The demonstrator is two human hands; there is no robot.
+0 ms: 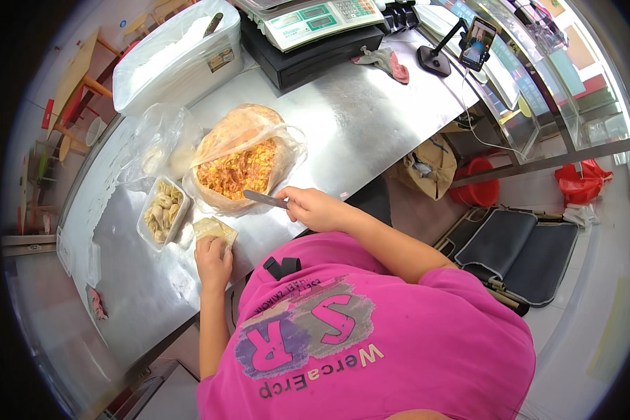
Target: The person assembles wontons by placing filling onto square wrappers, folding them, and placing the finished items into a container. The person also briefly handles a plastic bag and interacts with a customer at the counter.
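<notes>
My left hand [213, 260] rests on the steel counter [371, 112], its fingers on a small stack of pale square wrappers [215, 229]. My right hand [313, 208] grips a flat metal spatula [262, 199] whose blade points left over a plastic bag of orange-yellow filling [239, 168]. Left of the wrappers stands a clear tub [162, 213] with several folded dumplings in it.
A crumpled clear bag [157, 143] lies behind the tub. A large white lidded bin [178, 56] stands at the counter's far left, a scale on a black drawer [315, 35] beyond it, a cloth [385, 63], and a phone on a stand [469, 45]. Floor mats [518, 248] lie at the right.
</notes>
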